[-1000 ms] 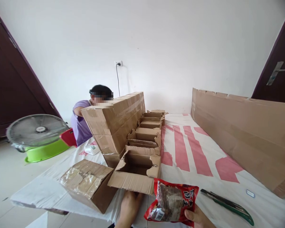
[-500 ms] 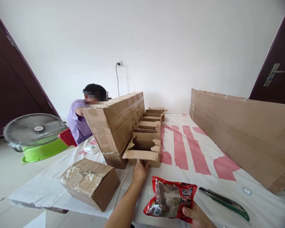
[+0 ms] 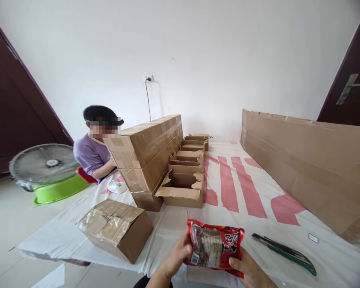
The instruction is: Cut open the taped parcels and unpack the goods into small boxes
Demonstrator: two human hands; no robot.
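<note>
A red plastic food packet [image 3: 214, 246] with a clear middle and a barcode is held up over the near edge of the table. My left hand [image 3: 180, 254] grips its left end, and my right hand [image 3: 246, 266] closes on the lower right corner, thumb on the front. Beyond the packet stands an open cardboard box [image 3: 183, 200] with its near flap folded outward. The brown food inside the packet shows through the clear part. Right of my right hand lies a green utility knife [image 3: 288, 254].
Several open boxes [image 3: 186, 157] line up behind the nearest one, beside a stack of taped cartons [image 3: 147, 160]. A closed carton [image 3: 115, 230] sits at the left. A long cardboard panel [image 3: 306, 168] stands on the right. Across the table sits a person [image 3: 93, 154] near a fan [image 3: 48, 164].
My left hand has left the front of the open box and come back to take the packet's left end. The person at the left has leaned further left and raised their head.
</note>
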